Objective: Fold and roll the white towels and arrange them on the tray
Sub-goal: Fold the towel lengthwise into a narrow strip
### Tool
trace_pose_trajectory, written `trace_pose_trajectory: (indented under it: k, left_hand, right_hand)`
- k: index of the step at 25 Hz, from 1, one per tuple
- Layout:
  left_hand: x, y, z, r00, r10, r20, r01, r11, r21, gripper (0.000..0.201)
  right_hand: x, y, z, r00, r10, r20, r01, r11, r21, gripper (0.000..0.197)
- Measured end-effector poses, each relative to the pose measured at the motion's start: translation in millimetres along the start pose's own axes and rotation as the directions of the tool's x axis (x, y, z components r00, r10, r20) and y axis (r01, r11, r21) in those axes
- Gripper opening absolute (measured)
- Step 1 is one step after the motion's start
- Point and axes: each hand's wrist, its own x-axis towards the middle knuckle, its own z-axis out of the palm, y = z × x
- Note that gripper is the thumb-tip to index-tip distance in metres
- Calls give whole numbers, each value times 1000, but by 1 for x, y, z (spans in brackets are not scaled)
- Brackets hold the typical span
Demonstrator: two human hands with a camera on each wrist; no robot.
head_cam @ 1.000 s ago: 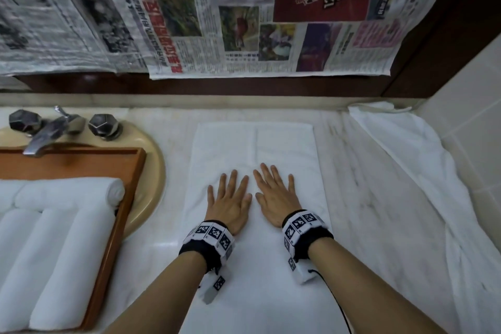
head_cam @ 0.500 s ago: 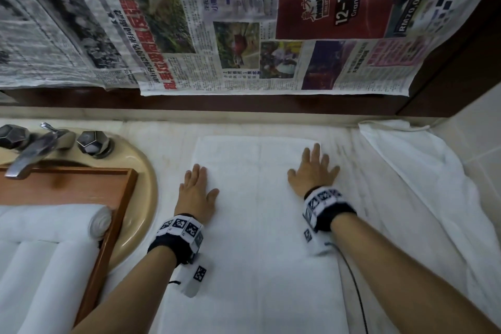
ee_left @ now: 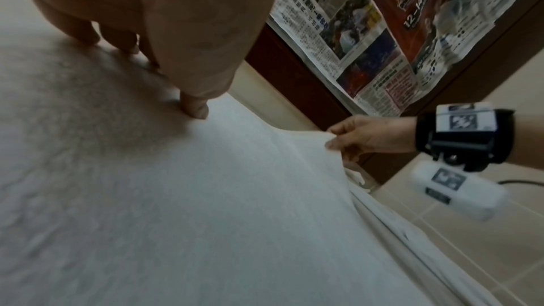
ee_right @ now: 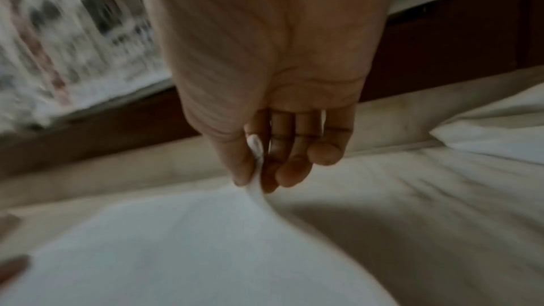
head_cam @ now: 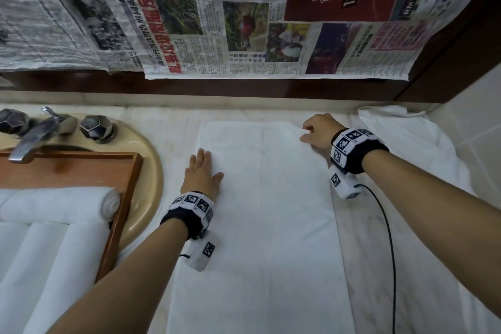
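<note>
A white towel (head_cam: 268,211) lies flat and lengthwise on the pale marble counter (head_cam: 360,252), its far short edge near the back ledge and its near end running out of the bottom of the head view. A faint crease runs down its middle.

The left hand (head_cam: 202,175) rests palm down on the towel close to its left long edge, in the far half, fingers straight and together, pointing away from the person. In the left wrist view the fingertips (ee_left: 195,109) press into the terry surface.

The right hand (head_cam: 317,134) is at the towel's far right corner. Its thumb and curled fingers pinch that corner, which is lifted a little off the counter, so the cloth rises in a shallow ridge toward the pinch. The right wrist view shows the white edge caught between thumb and forefinger (ee_right: 266,171), the other fingers loosely curled beside them. The two hands are well apart, with the width of the towel between them.

To the left, a wooden tray (head_cam: 127,198) sits over a beige sink (head_cam: 147,179). Rolled white towels (head_cam: 54,247) lie in it: one crosswise with its spiral end facing the tray's right wall, others lengthwise nearer the person. A chrome tap (head_cam: 40,133) stands behind the tray.

Another white cloth (head_cam: 412,149) lies loose and rumpled along the right side of the counter, against the tiled wall. Newspaper sheets (head_cam: 244,13) hang above the back ledge.
</note>
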Motion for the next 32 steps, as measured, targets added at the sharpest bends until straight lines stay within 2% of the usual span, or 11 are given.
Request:
trace_pose_trajectory:
  k: [3, 5, 6, 8, 11, 15, 16, 20, 24, 29, 32]
  left_hand:
    - [-8, 4, -3, 994, 11, -105, -13, 1000, -12, 59]
    - [-27, 17, -2, 952, 92, -290, -146, 974, -171, 40]
    - [-41, 27, 1, 929, 147, -341, -252, 924, -288, 28]
    - [-71, 48, 12, 925, 264, -274, -369, 800, -473, 38]
    - [-101, 67, 24, 949, 316, -11, -253, 740, -624, 48]
    - [-101, 63, 35, 930, 300, 212, -114, 783, -611, 26]
    - [-100, 62, 36, 927, 291, 237, -81, 773, -630, 27]
    - [-104, 64, 15, 900, 338, 277, 14, 612, -791, 32]
    - [-112, 52, -28, 909, 345, 235, 18, 530, -848, 35]
    - [-109, 4, -49, 985, 97, 143, 69, 535, -842, 27]
    - [-95, -27, -29, 994, -84, 73, 107, 553, -826, 31]
  right_hand:
    - [-23, -46, -10, 997, -70, 16, 60, 931, 361, 15]
    - [-33, -78, -15, 996, -81, 43, 40, 807, 590, 21]
    - [-35, -91, -16, 994, -91, 52, 34, 752, 658, 20]
    - [-37, -111, -17, 991, -113, 69, 26, 677, 735, 13]
    - [-38, -128, -16, 988, -120, 98, -1, 624, 781, 4]
    - [-39, -126, -13, 992, -71, 103, -34, 638, 769, 3]
    - [-40, -124, -12, 994, -51, 93, -39, 645, 763, 4]
    - [-40, -113, -15, 999, 23, -25, -1, 762, 647, 14]
    - [-27, -118, -21, 987, -29, -160, 101, 879, 466, 20]
    - [1, -148, -4, 974, -112, -197, 173, 927, 332, 15]
    - [18, -168, 22, 957, -192, -217, 233, 954, 187, 18]
